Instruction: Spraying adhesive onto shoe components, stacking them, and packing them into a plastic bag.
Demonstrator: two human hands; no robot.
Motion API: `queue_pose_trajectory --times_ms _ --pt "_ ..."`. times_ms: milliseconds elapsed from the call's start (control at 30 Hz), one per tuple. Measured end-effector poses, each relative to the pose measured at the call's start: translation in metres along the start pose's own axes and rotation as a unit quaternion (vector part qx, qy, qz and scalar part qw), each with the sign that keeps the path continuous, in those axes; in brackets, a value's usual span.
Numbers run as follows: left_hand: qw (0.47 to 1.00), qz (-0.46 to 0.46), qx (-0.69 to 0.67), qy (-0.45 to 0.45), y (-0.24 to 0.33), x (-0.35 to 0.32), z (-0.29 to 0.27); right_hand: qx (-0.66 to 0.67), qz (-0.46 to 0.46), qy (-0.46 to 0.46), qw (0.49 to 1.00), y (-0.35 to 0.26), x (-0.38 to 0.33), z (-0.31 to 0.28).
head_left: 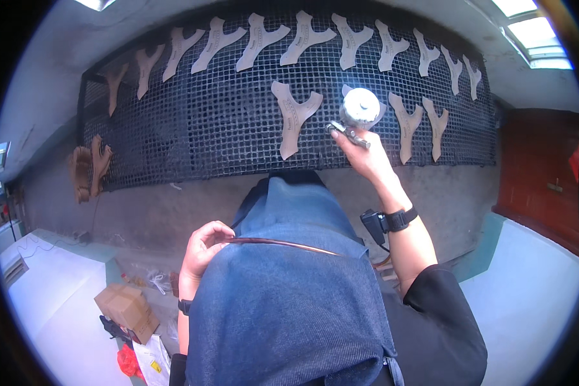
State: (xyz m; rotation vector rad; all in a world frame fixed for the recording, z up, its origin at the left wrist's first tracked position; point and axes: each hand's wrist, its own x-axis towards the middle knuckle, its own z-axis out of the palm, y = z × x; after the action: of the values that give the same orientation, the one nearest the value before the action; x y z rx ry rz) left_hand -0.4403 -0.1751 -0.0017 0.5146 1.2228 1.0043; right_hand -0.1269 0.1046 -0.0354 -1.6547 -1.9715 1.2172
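Observation:
My right hand (pixel 370 157) is wrapped round a spray gun (pixel 347 134) with a round silver cup (pixel 361 105). It is held over the near part of a black mesh rack (pixel 225 138). Beneath the cup lies a flat tan Y-shaped piece, mostly hidden. To its left is another Y-shaped piece (pixel 293 122), and two more lie to its right, the nearer one (pixel 406 128) close to my wrist. At my waist, my left hand (pixel 204 249) pinches a thin brown hose (pixel 283 242) that runs across my blue apron (pixel 283 302) toward my right side.
Several more tan Y-shaped pieces (pixel 257 42) form a row along the rack's far edge. A stack of similar pieces (pixel 80 174) stands at its left end. Cardboard boxes (pixel 125 305) and a red bag (pixel 128 361) sit lower left. A red-brown door (pixel 537 174) is at right.

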Motion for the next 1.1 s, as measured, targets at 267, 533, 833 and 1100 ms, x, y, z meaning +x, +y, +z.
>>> queue_pose_trajectory --times_ms 267,533,833,1100 --pt "0.999 0.004 0.008 -0.030 -0.024 -0.039 -0.015 -0.011 -0.007 0.012 1.000 -0.012 -0.028 0.015" --pt "0.994 0.000 0.012 -0.110 -0.034 -0.031 -0.012 -0.110 0.010 -0.058 0.992 -0.012 -0.105 0.027" --pt "0.970 -0.034 0.079 -0.226 -0.025 0.041 0.058 -0.001 0.123 0.009 0.992 0.079 -0.182 -0.036" --pt "0.916 -0.038 0.224 -0.330 -0.026 0.126 0.216 0.115 0.177 0.082 0.974 0.192 -0.250 -0.118"
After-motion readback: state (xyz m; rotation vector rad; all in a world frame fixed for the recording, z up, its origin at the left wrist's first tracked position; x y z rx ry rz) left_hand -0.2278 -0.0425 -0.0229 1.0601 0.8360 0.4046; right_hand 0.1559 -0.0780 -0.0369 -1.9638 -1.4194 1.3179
